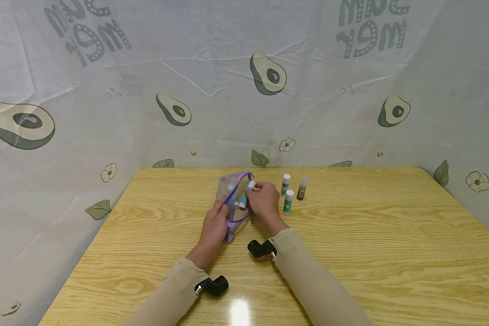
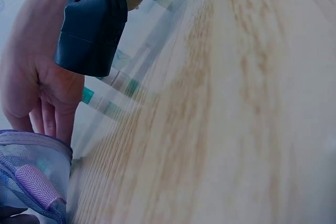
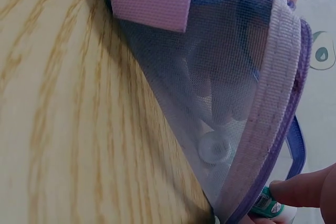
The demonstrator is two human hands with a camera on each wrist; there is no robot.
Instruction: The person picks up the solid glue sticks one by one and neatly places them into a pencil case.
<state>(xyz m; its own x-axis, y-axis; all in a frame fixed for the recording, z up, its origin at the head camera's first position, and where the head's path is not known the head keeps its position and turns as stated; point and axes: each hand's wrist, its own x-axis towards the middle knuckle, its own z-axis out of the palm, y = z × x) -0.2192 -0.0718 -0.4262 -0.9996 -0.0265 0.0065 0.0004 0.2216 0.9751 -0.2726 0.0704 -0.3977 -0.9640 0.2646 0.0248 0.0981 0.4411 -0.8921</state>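
My left hand (image 1: 213, 225) grips the near side of a purple-edged mesh zip pouch (image 1: 230, 224), which lies tilted on the table with its mouth unzipped. At that mouth, my right hand (image 1: 266, 199) pinches a glue stick (image 1: 251, 184) with a white cap and green label, its lower end within the opening. Another glue stick (image 1: 231, 188) shows through the mesh inside. In the right wrist view, thumb and finger hold the green-labelled glue stick (image 3: 269, 205) at the pouch edge, and a round white end (image 3: 214, 148) appears behind the mesh.
Two upright glue sticks, a nearer one (image 1: 288, 203) and a farther one (image 1: 285, 181), stand right of my right hand. Beside them is a brown tube (image 1: 302, 191) with a translucent cap. A printed cloth (image 1: 220, 131) hangs behind the wooden table (image 1: 371, 235).
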